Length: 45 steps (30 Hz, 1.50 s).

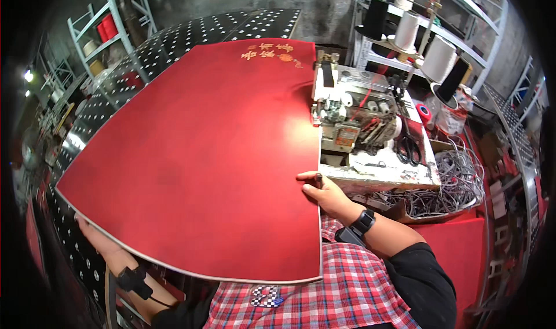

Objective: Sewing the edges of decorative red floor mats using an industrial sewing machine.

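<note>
A large red mat (202, 155) with a pale bound edge spreads before me, gold lettering and a small ornament near its far right corner. Its right edge runs along an overlock sewing machine (353, 109), whose lamp lights the cloth by the needle area. My left hand (101, 239) holds the mat's near left edge from below, its fingers mostly hidden under the cloth. At the right edge, just nearer than the machine, my right hand (324, 193) is closed on the mat, thumb and forefinger on top. A small dark object, too small to name, shows between those fingers.
Black-handled scissors (409, 149) lie on the machine's worn white table. Thread cones (440, 59) stand behind it, near metal shelving. A box of tangled grey cord (452, 181) sits to the right, above red cloth (452, 253). A black perforated table (220, 28) extends behind the mat.
</note>
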Motion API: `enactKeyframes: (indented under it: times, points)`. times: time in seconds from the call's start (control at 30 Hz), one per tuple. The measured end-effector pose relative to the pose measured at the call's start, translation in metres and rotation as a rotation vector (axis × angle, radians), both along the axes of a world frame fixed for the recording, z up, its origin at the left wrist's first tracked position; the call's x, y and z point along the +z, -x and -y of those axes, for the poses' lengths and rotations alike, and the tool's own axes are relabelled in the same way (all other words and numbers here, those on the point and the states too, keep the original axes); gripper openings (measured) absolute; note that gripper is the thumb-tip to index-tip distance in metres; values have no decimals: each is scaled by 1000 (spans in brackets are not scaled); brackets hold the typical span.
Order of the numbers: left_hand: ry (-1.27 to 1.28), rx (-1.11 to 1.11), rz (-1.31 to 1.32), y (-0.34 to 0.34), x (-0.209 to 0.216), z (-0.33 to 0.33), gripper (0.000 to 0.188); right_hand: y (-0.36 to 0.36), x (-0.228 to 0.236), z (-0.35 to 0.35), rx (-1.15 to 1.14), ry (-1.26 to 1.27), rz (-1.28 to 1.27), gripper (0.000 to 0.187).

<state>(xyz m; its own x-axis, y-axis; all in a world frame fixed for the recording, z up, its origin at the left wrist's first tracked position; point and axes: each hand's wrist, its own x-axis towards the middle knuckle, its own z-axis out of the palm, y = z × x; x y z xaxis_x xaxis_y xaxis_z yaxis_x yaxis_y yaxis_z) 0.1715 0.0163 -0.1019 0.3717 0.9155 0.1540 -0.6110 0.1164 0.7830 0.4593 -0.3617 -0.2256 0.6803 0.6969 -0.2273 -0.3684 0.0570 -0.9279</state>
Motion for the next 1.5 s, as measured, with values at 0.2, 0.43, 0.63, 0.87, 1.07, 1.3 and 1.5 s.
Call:
enactKeyframes:
  times: [0.2,0.43,0.63,0.87,1.07,1.3,1.5]
  points:
    - [335,-52,-201,-23,-54,-39,43,-1,-7,4,10,-73,16,23]
    - [327,-36,-194,-69,-79,-66,41,-5,-10,8,30,-107,5,19]
    - [308,-78,-239,-114,-87,-92,36,-7,-10,7,9,-141,50,14]
    - [179,-63,-369,-172,-94,-127,32,-13,0,10,20,10,51,11]
    - [-155,-96,-635,-216,-100,-157,37,-23,-5,18,46,-39,94,16]
    - [-562,-61,-987,-263,-104,-190,43,-32,-17,21,-38,-72,57,19]
    - [-852,119,-1108,-299,-95,-185,44,-37,-19,20,-70,-44,31,20]
